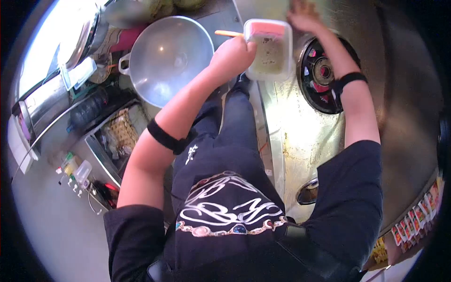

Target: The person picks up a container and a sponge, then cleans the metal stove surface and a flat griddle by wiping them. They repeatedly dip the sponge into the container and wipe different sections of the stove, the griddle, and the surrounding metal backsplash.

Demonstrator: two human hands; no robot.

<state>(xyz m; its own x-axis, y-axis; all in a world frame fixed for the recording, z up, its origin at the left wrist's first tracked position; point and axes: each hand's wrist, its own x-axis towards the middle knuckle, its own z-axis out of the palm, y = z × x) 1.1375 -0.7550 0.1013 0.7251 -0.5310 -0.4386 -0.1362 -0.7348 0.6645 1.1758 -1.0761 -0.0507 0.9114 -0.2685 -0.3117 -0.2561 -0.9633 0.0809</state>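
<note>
My left hand is closed on the near left side of a translucent plastic container. Inside it, a pink block-like piece lies along the far end, and small dark specks show over the bottom. A thin orange stick juts out to the left, just above my left fingers. Beyond the container's far right corner, my right hand reaches over the metal counter, its fingers smeared by motion at the top edge of view. My right forearm passes over a round black stove burner.
A large metal wok-like bowl with a side handle stands left of my left forearm. The metal counter runs along my right side, with an oval opening nearer me. At lower left is a bin-like box holding a woven basket.
</note>
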